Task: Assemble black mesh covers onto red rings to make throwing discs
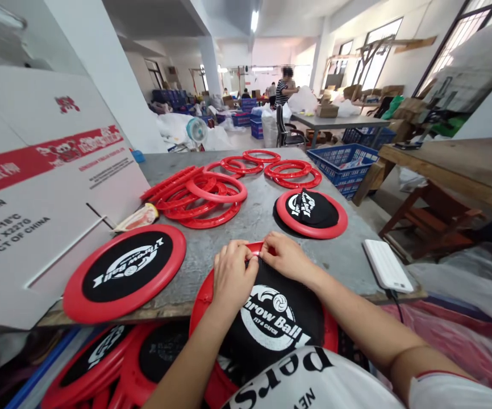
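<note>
Left hand (235, 276) and right hand (287, 257): both grips pinch far edge of black fabric (274, 315) across red ring (202, 298), at near side of counter (254, 221). Better hold fabric flat, press evenly.

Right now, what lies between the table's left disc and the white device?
In the head view: the held disc, left hand, right hand and right forearm.
</note>
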Tool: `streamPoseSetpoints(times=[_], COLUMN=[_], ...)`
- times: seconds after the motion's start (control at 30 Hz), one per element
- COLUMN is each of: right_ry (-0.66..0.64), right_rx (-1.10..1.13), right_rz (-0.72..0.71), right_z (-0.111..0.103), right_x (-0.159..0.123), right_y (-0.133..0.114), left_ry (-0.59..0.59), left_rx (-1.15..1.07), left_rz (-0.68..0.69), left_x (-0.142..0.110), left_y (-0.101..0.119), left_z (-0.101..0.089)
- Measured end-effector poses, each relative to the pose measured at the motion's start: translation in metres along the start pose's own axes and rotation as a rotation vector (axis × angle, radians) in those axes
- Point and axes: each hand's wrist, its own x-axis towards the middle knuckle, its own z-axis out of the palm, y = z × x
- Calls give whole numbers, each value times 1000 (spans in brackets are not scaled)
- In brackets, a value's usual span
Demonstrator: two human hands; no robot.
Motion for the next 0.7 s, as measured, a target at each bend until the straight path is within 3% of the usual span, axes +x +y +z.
streamPoseSetpoints(times=[0.33, 0.7], right_ry=[-19, 13], right_rx=[-19, 88], right_rz=[-46, -112], right_z=[10, -15], right_x=[5, -17], right_y=[-4, -7], left_ry=[-48, -9], left_rx=[-6, 1], left_rz=[-46, 25], left_x=[-1, -11], left_y=[-9, 15], left_z=[-7, -21])
